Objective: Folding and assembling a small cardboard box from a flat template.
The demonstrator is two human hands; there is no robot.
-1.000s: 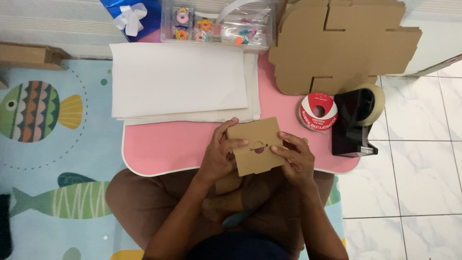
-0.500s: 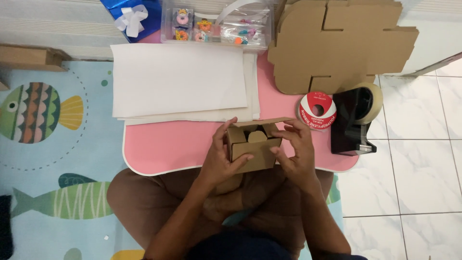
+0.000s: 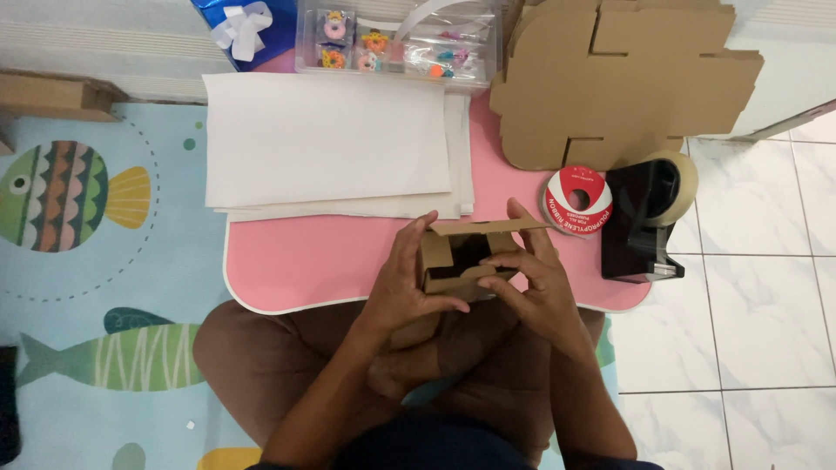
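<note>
While I look down from the head cam, both hands sit at lower centre of the frame, over the near edge of the pink table (image 3: 296, 261). Left hand (image 3: 402, 292) is clamped on the left side of a small brown box (image 3: 461, 261), fingers up its left wall, thumb under the front. Right hand (image 3: 533, 283) grips the right side, fingers curled onto the front edge, index up against the open flap. Box is half-formed, top open, dark inside, lid flap standing along the far edge. It's held just above the table edge, over my lap; can't tell if it touches the table.

Above it, centre-left: stack of white sheets (image 3: 331, 144), flat. Upper right: flat die-cut cardboard (image 3: 627, 78), overlapping the table corner. Just right of the box: red ribbon spool (image 3: 577, 202), lying flat. Beside that, black tape dispenser (image 3: 643, 222) with a tan roll, at the right table edge. Top centre: clear tray (image 3: 396, 43) of small coloured bits. Top left of that: blue gift box (image 3: 239, 26) with a white bow. Fish mat (image 3: 78, 200) fills the left of the frame, white tiles on the right.
</note>
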